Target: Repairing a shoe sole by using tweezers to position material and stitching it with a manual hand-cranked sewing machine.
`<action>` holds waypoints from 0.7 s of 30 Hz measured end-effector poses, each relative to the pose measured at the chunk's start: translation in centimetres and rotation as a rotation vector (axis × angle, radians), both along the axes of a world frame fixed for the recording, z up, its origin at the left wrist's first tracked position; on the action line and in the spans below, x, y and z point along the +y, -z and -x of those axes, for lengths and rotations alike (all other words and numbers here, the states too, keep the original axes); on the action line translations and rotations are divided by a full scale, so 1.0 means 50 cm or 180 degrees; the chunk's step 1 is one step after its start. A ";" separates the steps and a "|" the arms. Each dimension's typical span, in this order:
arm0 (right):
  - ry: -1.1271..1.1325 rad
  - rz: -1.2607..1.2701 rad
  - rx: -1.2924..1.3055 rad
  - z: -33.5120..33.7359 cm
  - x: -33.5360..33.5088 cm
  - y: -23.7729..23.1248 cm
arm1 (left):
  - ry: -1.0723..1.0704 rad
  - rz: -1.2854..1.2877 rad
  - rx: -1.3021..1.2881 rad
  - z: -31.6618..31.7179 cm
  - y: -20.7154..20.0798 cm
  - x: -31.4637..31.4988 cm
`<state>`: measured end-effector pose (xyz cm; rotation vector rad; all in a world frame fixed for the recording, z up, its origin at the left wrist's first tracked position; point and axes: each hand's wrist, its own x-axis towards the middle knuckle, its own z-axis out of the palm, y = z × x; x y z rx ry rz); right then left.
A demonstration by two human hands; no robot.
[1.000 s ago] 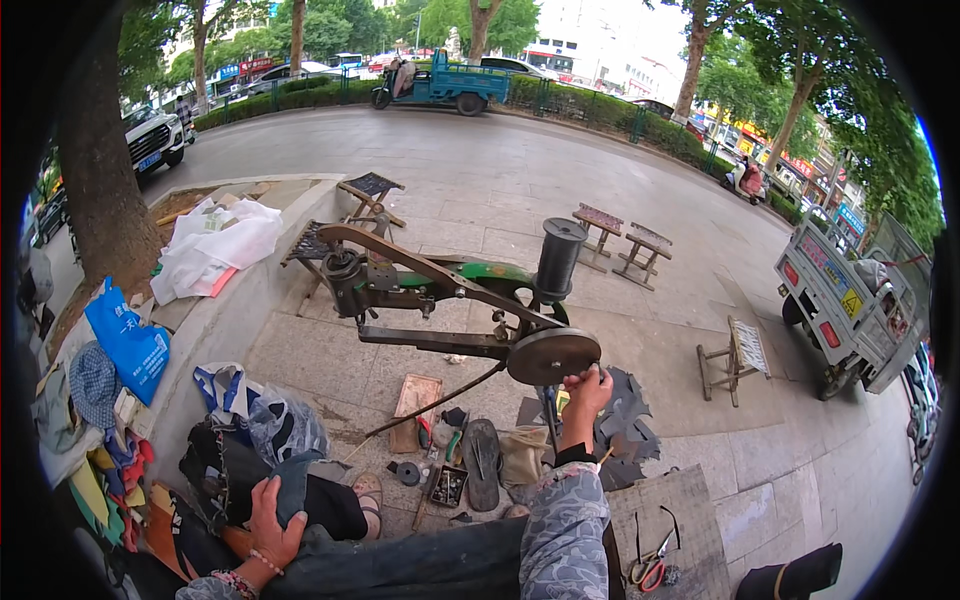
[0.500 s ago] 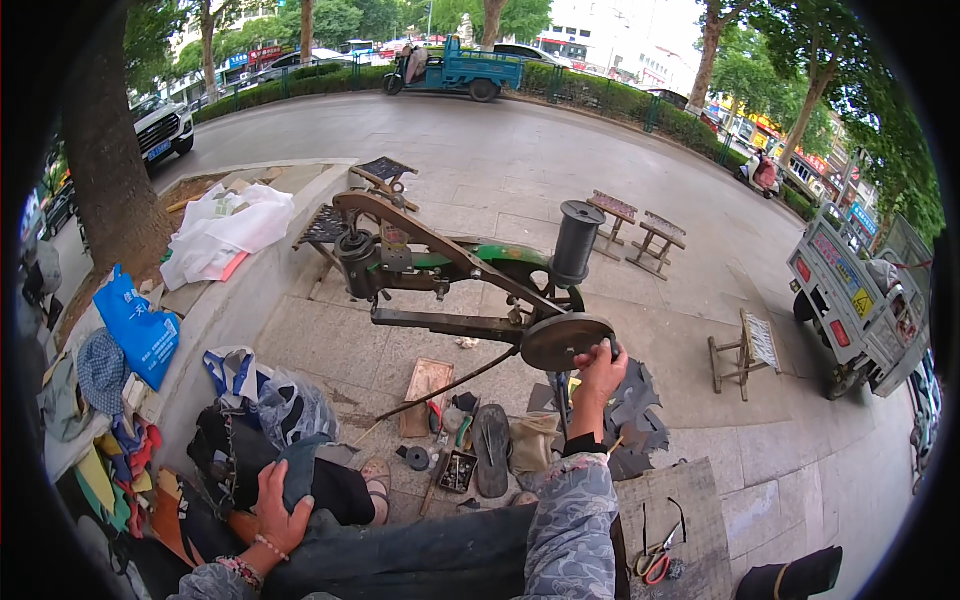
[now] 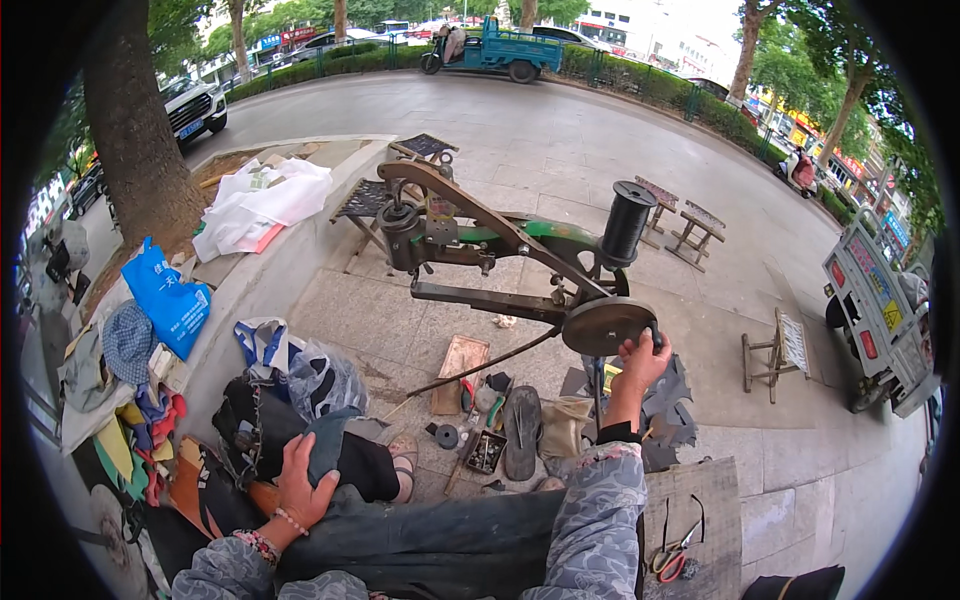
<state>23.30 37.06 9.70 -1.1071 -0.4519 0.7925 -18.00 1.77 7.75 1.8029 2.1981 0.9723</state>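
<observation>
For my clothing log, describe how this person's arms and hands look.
The left hand and right hand are gloveless, below grey patterned sleeves. A pale beaded bracelet and a reddish patterned band circle the left wrist; a black cuff shows at the right.

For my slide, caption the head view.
Right hand on the black knob of a round dark metal wheel; left hand on bluish cloth.

Sewing machine is mid-scene, spool up on its right side, 2 stools beyond that. On the ground nearer in: a box, with a tray behind it. Hat and bag are left, tree farther back. Scissors lie on a board, near right.
</observation>
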 end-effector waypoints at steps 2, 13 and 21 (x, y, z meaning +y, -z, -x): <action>0.0163 -0.0025 0.0018 0.007 -0.002 -0.008 | -0.0005 0.0002 0.0031 0.002 0.001 -0.001; 0.0013 -0.0455 0.0048 -0.002 0.002 0.010 | -0.0008 0.0009 -0.0023 0.000 0.001 0.002; 0.0034 -0.0329 0.0369 -0.022 0.019 0.052 | -0.0050 0.0073 0.0020 -0.003 -0.004 0.002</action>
